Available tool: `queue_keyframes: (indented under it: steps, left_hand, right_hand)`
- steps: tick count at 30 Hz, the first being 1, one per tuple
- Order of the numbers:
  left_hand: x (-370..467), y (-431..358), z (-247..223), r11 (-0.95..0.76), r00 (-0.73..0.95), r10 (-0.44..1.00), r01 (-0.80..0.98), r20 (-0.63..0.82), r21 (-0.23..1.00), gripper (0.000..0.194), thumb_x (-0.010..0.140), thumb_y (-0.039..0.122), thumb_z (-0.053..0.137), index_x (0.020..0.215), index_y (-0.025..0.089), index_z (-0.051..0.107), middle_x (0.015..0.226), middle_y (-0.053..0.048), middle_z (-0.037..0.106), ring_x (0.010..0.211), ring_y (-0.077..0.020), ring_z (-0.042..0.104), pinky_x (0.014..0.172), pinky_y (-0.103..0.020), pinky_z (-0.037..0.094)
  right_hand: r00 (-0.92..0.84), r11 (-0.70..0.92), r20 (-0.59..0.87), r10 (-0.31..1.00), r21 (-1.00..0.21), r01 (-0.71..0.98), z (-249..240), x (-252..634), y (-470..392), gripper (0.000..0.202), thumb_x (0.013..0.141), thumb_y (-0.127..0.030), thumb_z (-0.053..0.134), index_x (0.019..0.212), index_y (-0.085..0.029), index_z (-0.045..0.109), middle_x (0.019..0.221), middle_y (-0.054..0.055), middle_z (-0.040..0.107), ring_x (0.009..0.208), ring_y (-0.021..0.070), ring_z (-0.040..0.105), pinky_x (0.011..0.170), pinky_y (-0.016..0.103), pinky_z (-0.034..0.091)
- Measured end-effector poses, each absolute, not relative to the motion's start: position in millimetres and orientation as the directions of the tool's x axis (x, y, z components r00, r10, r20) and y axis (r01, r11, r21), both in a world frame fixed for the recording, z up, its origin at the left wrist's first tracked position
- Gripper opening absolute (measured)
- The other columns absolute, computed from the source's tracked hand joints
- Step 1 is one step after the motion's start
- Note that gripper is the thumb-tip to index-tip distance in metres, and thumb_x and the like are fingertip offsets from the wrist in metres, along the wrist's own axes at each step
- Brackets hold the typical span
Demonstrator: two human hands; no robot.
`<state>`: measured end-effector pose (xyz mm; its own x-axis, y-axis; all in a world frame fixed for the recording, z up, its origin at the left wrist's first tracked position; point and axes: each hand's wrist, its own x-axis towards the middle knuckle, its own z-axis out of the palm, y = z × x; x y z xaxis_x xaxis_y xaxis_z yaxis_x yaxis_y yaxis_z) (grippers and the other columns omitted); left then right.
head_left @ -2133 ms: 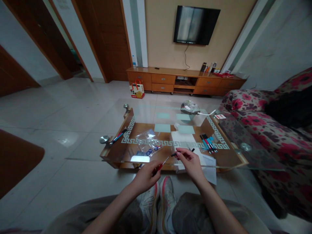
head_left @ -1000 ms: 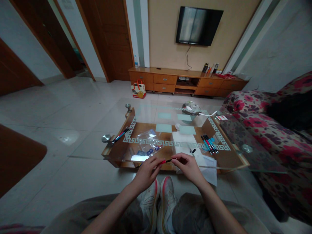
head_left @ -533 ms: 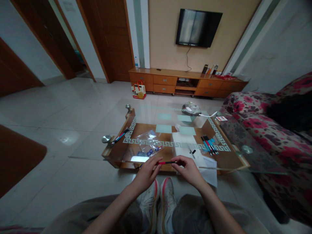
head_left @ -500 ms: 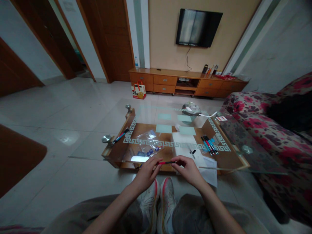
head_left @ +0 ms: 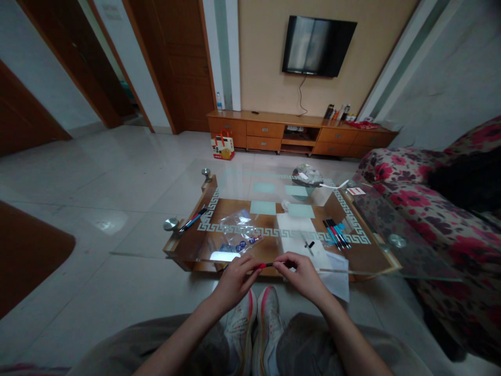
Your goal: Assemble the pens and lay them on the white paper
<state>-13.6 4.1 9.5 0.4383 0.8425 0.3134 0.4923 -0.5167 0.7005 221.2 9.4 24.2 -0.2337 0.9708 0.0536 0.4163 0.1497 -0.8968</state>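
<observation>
A red and black pen (head_left: 266, 265) is held level between my two hands, over the near edge of the glass coffee table (head_left: 148, 253). My left hand (head_left: 236, 278) pinches its red end, and my right hand (head_left: 297, 270) pinches the black end. Just beyond, a small black pen cap or clip (head_left: 311, 244) lies over a white box (head_left: 294, 235). Several blue, red and black pens (head_left: 336, 233) lie in a row to the right. More pens (head_left: 193, 218) rest at the table's left side. A clear plastic bag (head_left: 238, 224) lies beyond my left hand.
Round blue items (head_left: 242, 244) sit near the plastic bag. A white paper (head_left: 337, 279) shows below the glass by my right forearm. At the far side stands a bagged bowl-like thing (head_left: 307, 175). A flowered sofa (head_left: 422, 177) borders the right, a paper bag (head_left: 223, 146) the cabinet.
Both hands have shifted slightly, my right one a little to the left. Less of the pen shows between my fingers now.
</observation>
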Motion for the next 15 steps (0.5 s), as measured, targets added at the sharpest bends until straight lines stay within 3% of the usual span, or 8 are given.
queue_keyframes:
  steps: [10,15]
  left_hand:
    - [-14.1,2.7,7.1,-0.563,0.436,0.818,0.475,0.375,0.676,0.021,0.097,0.028,0.056,0.111,0.024,0.071,0.098,-0.007,0.066,0.090,-0.0178,0.060,0.080,-0.028,0.048]
    - [-13.8,2.5,8.5,-0.571,0.440,0.814,0.494,0.378,0.655,0.019,0.097,0.028,0.058,0.108,0.024,0.072,0.095,-0.006,0.066,0.088,-0.0174,0.060,0.078,-0.027,0.048]
  right_hand:
    - [-0.274,0.176,0.037,0.961,-0.846,0.503,23.4,219.9,5.4,0.048,0.098,-0.051,0.050,0.066,-0.018,0.065,0.060,0.000,0.061,0.059,0.0143,0.055,0.056,0.025,0.038]
    - [-0.296,0.179,0.018,0.955,-0.830,0.528,21.8,220.1,3.8,0.053,0.099,-0.053,0.046,0.063,-0.019,0.064,0.056,-0.001,0.059,0.056,0.0137,0.054,0.054,0.025,0.034]
